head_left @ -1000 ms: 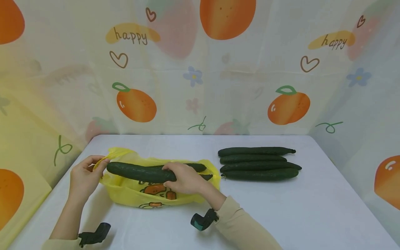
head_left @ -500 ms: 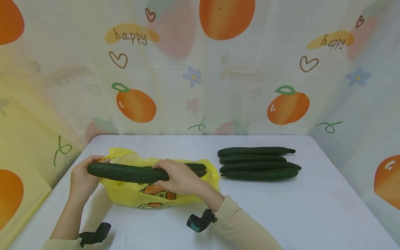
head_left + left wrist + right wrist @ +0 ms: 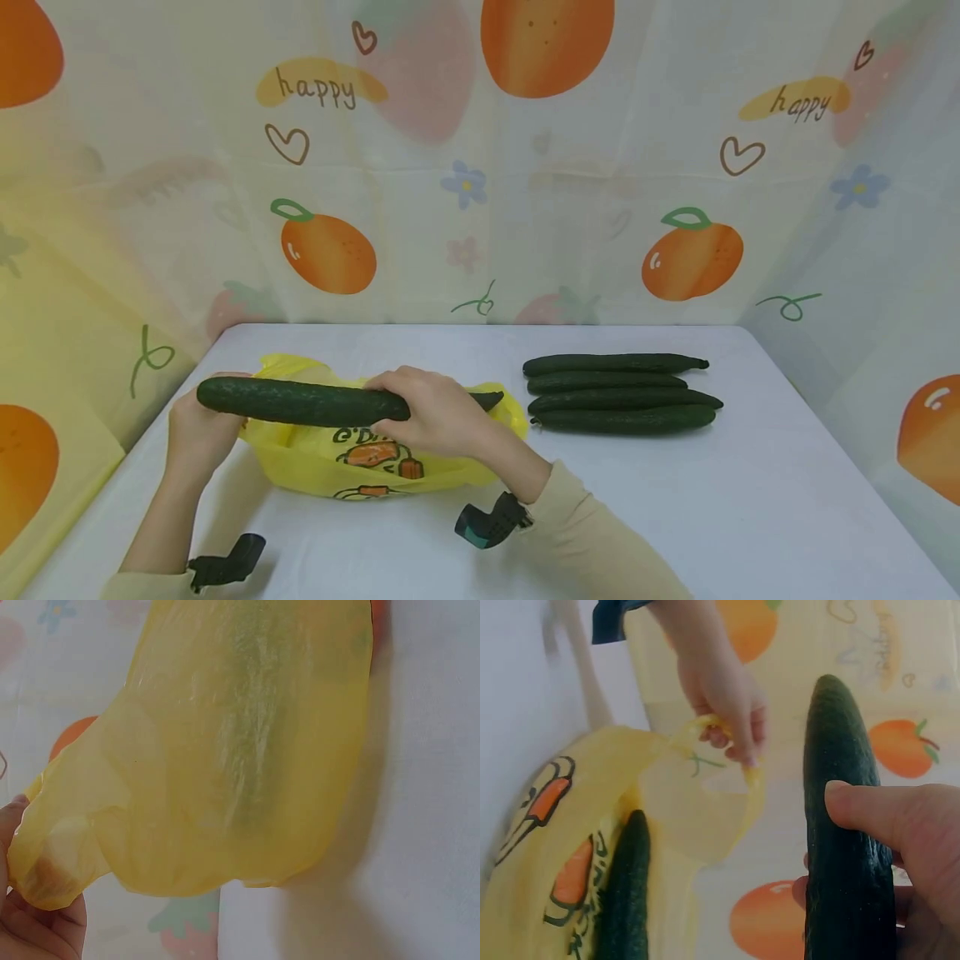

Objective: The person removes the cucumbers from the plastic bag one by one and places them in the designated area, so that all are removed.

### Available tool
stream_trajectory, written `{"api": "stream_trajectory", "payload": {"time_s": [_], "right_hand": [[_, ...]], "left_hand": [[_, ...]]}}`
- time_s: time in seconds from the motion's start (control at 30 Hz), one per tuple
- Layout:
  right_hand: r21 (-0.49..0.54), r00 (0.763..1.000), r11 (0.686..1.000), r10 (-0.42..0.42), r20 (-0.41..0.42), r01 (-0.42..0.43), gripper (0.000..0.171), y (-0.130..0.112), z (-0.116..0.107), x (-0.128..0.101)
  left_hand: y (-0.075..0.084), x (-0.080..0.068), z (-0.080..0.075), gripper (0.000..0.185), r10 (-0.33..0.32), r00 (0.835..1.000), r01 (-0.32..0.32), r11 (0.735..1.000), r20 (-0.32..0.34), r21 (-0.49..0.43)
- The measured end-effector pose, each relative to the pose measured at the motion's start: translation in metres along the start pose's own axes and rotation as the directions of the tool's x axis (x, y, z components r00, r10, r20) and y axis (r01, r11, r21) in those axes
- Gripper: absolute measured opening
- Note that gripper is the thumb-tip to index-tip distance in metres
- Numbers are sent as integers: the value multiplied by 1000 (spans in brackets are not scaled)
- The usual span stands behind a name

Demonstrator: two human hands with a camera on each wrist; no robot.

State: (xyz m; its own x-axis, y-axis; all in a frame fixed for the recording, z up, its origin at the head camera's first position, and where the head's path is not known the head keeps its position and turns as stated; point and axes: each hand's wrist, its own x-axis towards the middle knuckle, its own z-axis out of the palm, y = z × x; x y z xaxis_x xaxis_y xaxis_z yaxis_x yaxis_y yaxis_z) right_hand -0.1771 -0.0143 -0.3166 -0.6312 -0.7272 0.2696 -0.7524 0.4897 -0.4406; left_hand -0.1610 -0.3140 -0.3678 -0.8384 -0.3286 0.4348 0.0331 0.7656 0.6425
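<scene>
My right hand [image 3: 438,417] grips a long dark green cucumber [image 3: 300,402] and holds it raised over a yellow plastic bag [image 3: 300,471]. In the right wrist view the thumb [image 3: 862,808] lies along the cucumber's near side and fingers come round behind it. My left hand [image 3: 197,433], partly behind the cucumber's tip in the head view, pinches the bag's handle [image 3: 751,780] and pulls that end up. Another cucumber [image 3: 628,892] lies in the bag's mouth. Its dark shape shows through the plastic in the left wrist view.
Several cucumbers [image 3: 622,398] lie side by side at the back right of the white table [image 3: 675,517]. A printed cloth [image 3: 525,208] hangs behind the table and along both sides. Each wrist carries a small black camera [image 3: 491,521].
My right hand has drawn the cucumber to the left along the bag and then lifted it higher, so its tip now covers part of the left hand. The left hand has stayed at the bag's handle.
</scene>
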Motion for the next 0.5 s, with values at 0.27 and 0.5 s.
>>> {"api": "stream_trajectory", "payload": {"time_s": [0.27, 0.5], "right_hand": [[-38, 999, 999, -15, -30, 14, 41, 0, -13, -12], [-60, 997, 998, 17, -73, -21, 40, 8, -21, -25]], "left_hand": [[-1, 0, 2, 18, -41, 999, 42, 997, 15, -59], [-1, -1, 4, 15, -87, 996, 92, 983, 34, -158]]}}
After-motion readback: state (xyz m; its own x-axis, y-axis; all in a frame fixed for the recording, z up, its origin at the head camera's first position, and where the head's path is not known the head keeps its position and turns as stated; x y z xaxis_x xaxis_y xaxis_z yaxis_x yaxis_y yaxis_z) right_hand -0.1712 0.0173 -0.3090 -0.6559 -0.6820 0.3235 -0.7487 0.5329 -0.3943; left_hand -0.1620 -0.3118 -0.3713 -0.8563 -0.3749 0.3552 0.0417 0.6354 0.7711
